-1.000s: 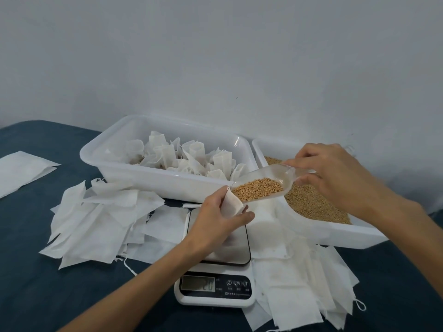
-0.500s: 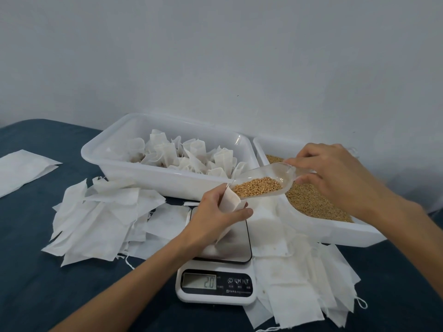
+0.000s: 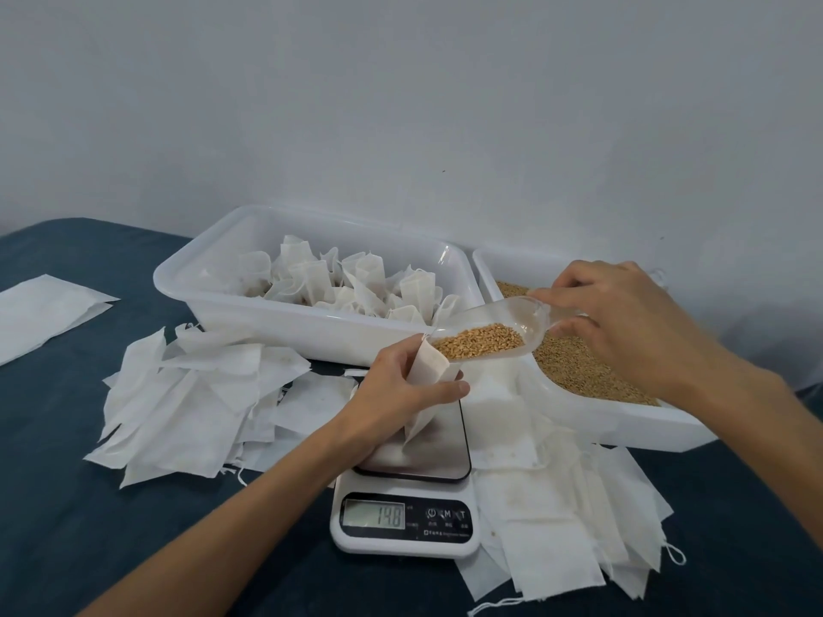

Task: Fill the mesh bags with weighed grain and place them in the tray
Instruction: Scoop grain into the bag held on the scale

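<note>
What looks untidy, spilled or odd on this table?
No spilled grain shows. The empty bags lie in loose heaps left and right of the scale, and some reach under it. The left hand holds a bag on the scale's plate, so the reading may be off.

A dark blue cloth covers the table [image 3: 80, 518]. Below the left hand's fingers [image 3: 450, 388] a white digital scale [image 3: 407, 523] stands on it, display toward the viewer. Left of those fingers lies a loose heap of flat white bags [image 3: 187, 403], and another heap [image 3: 565, 518] spreads to the right of the scale, below the right hand's fingers [image 3: 574, 325]. Beyond the left fingers sits a white tray [image 3: 276, 322] of filled bags; beside it, under the right fingers, a white tub [image 3: 623, 420] of grain. A separate white sheet [image 3: 40, 309] lies far left.
</note>
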Tool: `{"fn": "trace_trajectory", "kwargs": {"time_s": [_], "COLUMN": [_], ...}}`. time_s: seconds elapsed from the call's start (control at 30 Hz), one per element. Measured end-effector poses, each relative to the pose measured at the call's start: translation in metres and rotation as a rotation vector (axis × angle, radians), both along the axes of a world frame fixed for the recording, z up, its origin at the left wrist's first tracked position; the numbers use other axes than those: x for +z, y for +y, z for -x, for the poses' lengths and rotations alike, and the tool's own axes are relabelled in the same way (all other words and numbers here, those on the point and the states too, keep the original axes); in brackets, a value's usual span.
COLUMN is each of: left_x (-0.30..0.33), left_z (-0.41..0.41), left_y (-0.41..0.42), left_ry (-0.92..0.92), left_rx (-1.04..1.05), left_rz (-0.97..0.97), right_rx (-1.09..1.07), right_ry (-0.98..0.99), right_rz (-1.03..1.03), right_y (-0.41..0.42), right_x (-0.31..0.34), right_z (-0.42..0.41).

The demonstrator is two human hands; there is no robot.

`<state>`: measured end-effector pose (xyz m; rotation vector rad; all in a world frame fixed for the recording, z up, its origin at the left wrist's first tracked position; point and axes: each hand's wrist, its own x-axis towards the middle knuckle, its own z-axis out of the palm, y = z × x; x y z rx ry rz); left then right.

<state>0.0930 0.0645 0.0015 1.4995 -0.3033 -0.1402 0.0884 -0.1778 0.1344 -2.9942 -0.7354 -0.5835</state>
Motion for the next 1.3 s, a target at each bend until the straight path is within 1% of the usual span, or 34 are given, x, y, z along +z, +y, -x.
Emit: {"fn": "trace_trajectory", "kwargs": {"time_s": [0.3, 1.3], "left_x": [0.0013, -0.0015], "left_z": [-0.0007, -0.0022], "left_y": [0.0022, 0.0030], "left_ry": [-0.014, 0.013], "left_rx": [-0.041, -0.022], "left_rz": [0.065, 0.042], "right_rx": [0.007, 0.010], "right_ry": [-0.025, -0.038], "right_rz": [0.012, 0.013], "right_y": [0.0067, 0.0076], "right_x": [0.0017, -0.0038], "right_z": [0.0033, 0.0031]}}
